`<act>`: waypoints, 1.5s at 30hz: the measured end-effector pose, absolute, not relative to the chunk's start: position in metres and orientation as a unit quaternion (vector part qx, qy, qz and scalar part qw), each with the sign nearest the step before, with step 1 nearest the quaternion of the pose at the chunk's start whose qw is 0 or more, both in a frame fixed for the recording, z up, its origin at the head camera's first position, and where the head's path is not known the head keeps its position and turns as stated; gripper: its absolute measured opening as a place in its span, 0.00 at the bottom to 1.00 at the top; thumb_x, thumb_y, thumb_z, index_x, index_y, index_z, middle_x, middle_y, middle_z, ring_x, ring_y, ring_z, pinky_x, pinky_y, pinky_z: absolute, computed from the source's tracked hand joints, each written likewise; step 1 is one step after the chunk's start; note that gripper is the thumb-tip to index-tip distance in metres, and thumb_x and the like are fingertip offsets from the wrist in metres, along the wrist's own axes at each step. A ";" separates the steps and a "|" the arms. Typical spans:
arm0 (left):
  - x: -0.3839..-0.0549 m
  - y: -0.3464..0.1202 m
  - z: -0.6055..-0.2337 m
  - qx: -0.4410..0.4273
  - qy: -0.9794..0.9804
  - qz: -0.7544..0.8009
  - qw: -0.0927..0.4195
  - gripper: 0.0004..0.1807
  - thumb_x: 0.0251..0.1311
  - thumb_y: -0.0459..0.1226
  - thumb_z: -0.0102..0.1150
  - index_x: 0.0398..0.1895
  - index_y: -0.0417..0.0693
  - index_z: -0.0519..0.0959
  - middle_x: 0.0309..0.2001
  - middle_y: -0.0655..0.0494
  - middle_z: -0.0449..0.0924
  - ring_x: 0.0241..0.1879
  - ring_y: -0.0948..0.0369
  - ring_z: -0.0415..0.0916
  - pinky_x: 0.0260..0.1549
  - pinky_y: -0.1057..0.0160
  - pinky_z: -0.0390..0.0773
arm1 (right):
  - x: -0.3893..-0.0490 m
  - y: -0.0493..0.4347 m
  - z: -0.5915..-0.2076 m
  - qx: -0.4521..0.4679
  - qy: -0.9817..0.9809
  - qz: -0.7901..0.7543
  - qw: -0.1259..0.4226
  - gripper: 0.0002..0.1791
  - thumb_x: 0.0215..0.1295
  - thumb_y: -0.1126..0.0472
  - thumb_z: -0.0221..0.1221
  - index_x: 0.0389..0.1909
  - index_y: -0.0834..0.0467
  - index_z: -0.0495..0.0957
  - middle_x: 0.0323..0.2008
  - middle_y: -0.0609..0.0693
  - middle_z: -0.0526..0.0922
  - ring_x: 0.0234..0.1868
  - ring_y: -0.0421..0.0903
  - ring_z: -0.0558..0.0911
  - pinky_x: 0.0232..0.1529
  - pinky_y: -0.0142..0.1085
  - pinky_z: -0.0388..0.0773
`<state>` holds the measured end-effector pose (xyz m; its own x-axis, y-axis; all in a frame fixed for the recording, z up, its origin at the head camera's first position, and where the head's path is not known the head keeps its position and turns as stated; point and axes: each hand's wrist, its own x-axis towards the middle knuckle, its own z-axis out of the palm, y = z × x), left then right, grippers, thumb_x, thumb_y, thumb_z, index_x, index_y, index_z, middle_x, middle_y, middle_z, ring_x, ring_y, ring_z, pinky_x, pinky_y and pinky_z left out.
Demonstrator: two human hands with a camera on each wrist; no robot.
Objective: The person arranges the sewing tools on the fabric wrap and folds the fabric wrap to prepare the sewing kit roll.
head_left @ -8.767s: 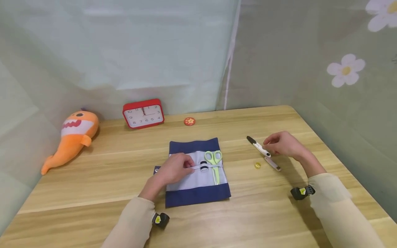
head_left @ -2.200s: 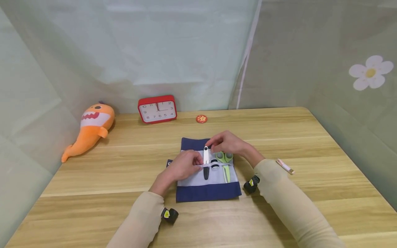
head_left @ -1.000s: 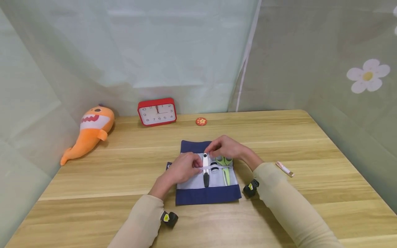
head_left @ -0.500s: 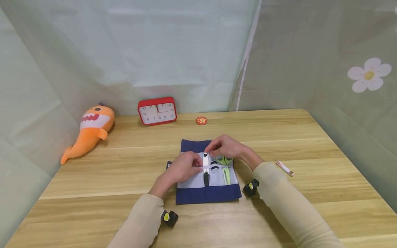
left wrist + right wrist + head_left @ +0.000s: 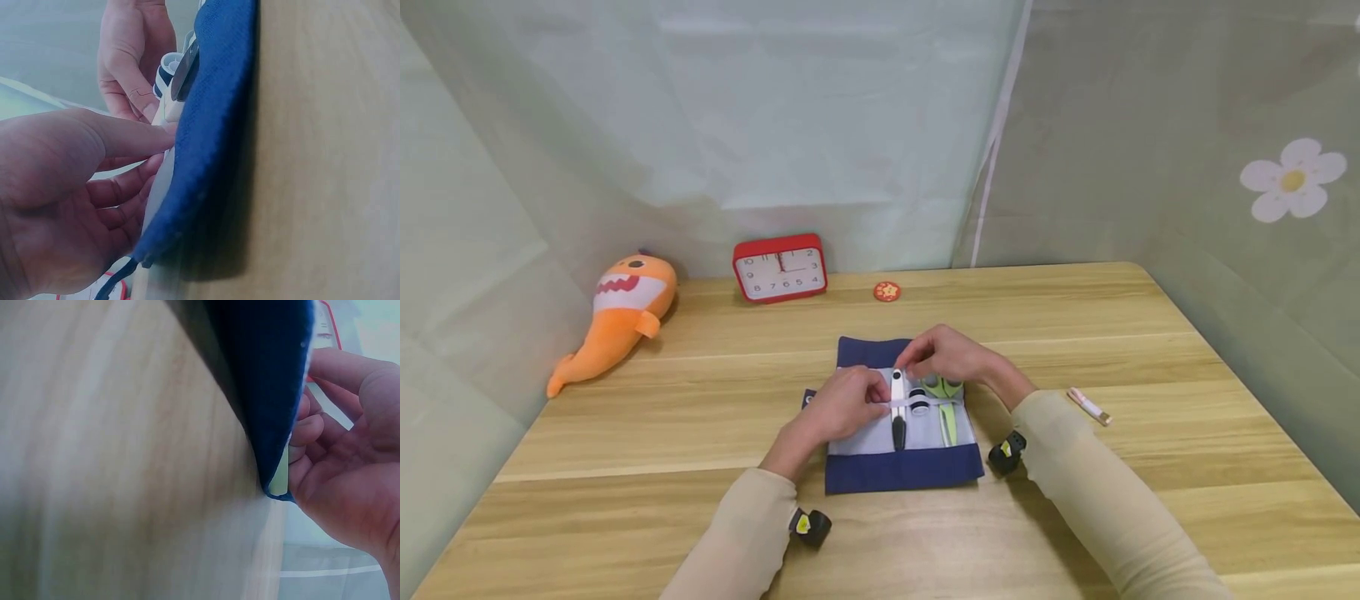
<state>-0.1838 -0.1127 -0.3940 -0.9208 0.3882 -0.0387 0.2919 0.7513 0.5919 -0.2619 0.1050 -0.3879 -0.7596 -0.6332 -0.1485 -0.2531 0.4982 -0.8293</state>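
Note:
A navy sewing case [image 5: 904, 471] with a pale lining lies unfolded on the table in the head view. My left hand [image 5: 844, 406] pinches the white elastic band [image 5: 936, 402] at the case's left side. A slim white tool with a black end, apparently thread snips [image 5: 898, 408], lies upright under that band. At its upper end, my right hand [image 5: 949, 354] has its fingertips on the snips. Right of them sit a dark thread spool [image 5: 918, 402] and green scissors [image 5: 948, 425], their handles partly behind my right hand. Both wrist views show curled fingers at the case's edge.
A small pinkish-white strip with a metallic end [image 5: 1089, 407] lies right of my right sleeve. Toward the back stand a red clock [image 5: 780, 268] and a round red badge [image 5: 887, 291]. An orange plush shark [image 5: 617, 325] lies at the left. Fabric walls enclose the table [image 5: 625, 517].
My right hand has brought the snips from the right side of the table into the case, under the band. They then slid slightly toward me. In the last half second both hands stay still.

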 end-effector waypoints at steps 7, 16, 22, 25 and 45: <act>-0.183 -0.110 -0.394 0.188 0.935 0.291 0.077 0.06 0.62 0.33 0.74 0.33 0.49 0.84 0.32 0.58 0.80 0.34 0.61 0.73 0.40 0.60 0.75 | -0.261 0.107 -0.388 -0.251 0.844 -0.418 0.221 0.10 0.68 0.69 0.65 0.47 0.59 0.90 0.42 0.50 0.91 0.42 0.42 0.81 0.49 0.34 0.78; -0.181 -0.114 -0.390 0.205 0.934 0.277 0.090 0.03 0.64 0.33 0.72 0.37 0.49 0.86 0.33 0.58 0.81 0.36 0.60 0.74 0.42 0.59 0.76 | -0.262 0.116 -0.379 -0.213 0.850 -0.444 0.190 0.11 0.69 0.67 0.65 0.49 0.60 0.89 0.43 0.51 0.90 0.34 0.42 0.79 0.37 0.32 0.76; -0.184 -0.121 -0.387 0.211 0.935 0.266 0.096 0.05 0.61 0.32 0.73 0.38 0.47 0.86 0.33 0.57 0.82 0.36 0.60 0.75 0.43 0.59 0.77 | -0.268 0.134 -0.365 -0.165 0.847 -0.479 0.160 0.16 0.70 0.63 0.65 0.57 0.62 0.85 0.38 0.51 0.86 0.35 0.49 0.80 0.36 0.37 0.78; -0.186 -0.125 -0.386 0.197 0.938 0.265 0.109 0.05 0.62 0.31 0.72 0.39 0.46 0.86 0.34 0.56 0.82 0.36 0.59 0.75 0.43 0.59 0.78 | -0.270 0.150 -0.352 -0.146 0.851 -0.484 0.142 0.18 0.72 0.61 0.65 0.59 0.62 0.84 0.43 0.53 0.87 0.40 0.54 0.80 0.40 0.41 0.80; -0.185 -0.136 -0.387 0.212 0.941 0.248 0.087 0.04 0.63 0.31 0.70 0.36 0.49 0.85 0.30 0.56 0.79 0.33 0.59 0.73 0.38 0.59 0.74 | -0.231 0.270 -0.320 -0.089 0.897 -0.420 0.100 0.19 0.75 0.57 0.64 0.59 0.63 0.83 0.44 0.52 0.87 0.38 0.48 0.83 0.41 0.40 0.83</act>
